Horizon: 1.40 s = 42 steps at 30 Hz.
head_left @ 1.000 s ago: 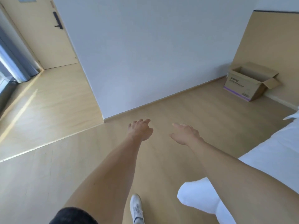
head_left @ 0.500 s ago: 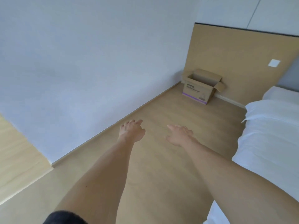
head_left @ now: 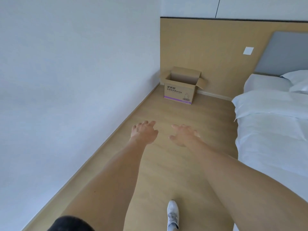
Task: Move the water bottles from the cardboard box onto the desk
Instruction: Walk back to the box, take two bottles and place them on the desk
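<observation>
Change: cardboard box [head_left: 180, 88] now nearer and more central than before.
Left hand [head_left: 144, 132]: stretched forward, fingers loose, empty.
Right hand [head_left: 184, 135]: likewise.
Box: open, on floor [head_left: 166, 164] in corner.

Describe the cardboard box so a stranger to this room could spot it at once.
Follow the wooden floor along the white wall to the far corner, where it meets the tan wood panel behind the bed. The cardboard box stands there on the floor. It is the only box in view, flaps open, with dark print and a purple stripe along its front.
</observation>
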Tool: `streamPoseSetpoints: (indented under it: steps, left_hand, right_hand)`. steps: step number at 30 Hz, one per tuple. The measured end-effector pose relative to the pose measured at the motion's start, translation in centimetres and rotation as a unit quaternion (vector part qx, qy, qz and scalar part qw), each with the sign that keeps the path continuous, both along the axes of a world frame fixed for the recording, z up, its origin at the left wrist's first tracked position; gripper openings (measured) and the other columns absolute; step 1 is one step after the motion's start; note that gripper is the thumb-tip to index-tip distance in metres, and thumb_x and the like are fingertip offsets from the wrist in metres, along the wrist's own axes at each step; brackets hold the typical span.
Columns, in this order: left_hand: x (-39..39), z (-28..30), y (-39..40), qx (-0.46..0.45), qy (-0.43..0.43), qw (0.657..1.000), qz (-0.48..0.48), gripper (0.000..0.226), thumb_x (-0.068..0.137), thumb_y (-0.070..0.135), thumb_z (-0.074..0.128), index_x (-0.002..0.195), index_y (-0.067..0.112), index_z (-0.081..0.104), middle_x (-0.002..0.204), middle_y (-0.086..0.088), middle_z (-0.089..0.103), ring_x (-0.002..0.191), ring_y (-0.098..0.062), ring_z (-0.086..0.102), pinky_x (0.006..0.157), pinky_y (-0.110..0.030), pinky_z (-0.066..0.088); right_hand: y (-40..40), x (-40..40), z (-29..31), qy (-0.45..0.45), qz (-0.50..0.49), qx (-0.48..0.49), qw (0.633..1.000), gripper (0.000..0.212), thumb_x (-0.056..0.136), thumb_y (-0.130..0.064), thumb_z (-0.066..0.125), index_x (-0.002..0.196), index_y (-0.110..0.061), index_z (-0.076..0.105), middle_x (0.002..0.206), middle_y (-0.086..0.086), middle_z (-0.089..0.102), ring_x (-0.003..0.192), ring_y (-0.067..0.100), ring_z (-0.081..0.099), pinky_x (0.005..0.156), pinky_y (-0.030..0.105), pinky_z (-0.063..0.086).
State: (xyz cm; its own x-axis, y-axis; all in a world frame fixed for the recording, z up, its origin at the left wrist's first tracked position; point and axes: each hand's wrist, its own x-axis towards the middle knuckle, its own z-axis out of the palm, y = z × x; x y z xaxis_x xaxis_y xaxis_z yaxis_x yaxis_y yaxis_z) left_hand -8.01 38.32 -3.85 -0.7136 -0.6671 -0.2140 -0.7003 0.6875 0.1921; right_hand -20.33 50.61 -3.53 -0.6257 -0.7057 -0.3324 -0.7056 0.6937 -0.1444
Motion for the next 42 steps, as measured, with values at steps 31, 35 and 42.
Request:
streamPoseSetpoints:
  steps: [31,35,42]
  left_hand:
    - [-48.5,-1.7,-44.6,0.031,-0.008,0.992,-0.119,0.055,0.097,0.032,0.044,0.151,0.029,0.037,0.147,-0.007,0.048,0.133,-0.032,0.044,0.109,-0.047,0.034]
    - [-54.8,-1.1,-50.8,0.044,-0.003,0.990,-0.137,0.060,0.096,0.033,0.044,0.155,0.032,0.033,0.150,-0.006,0.046,0.135,-0.032,0.042,0.111,-0.047,0.033]
    - [-64.9,-2.9,-57.3,0.042,-0.018,0.982,-0.185,0.051,0.098,0.033,0.045,0.149,0.028,0.040,0.143,-0.007,0.051,0.130,-0.030,0.046,0.106,-0.047,0.037]
  right_hand:
    - [-39.8,-45.8,-2.4,-0.024,-0.156,0.035,0.987,0.065,0.094,-0.060,0.045,0.152,-0.034,0.031,0.151,0.007,0.043,0.137,0.031,0.041,0.105,0.047,0.037]
    - [-45.0,-51.0,-1.5,-0.022,-0.173,0.025,0.984,0.064,0.094,-0.060,0.043,0.151,-0.034,0.030,0.147,0.007,0.044,0.135,0.032,0.042,0.103,0.047,0.038]
    - [-50.7,-59.9,-2.2,-0.034,-0.220,0.034,0.974,0.062,0.096,-0.057,0.042,0.151,-0.032,0.031,0.144,0.009,0.046,0.132,0.033,0.043,0.102,0.047,0.038]
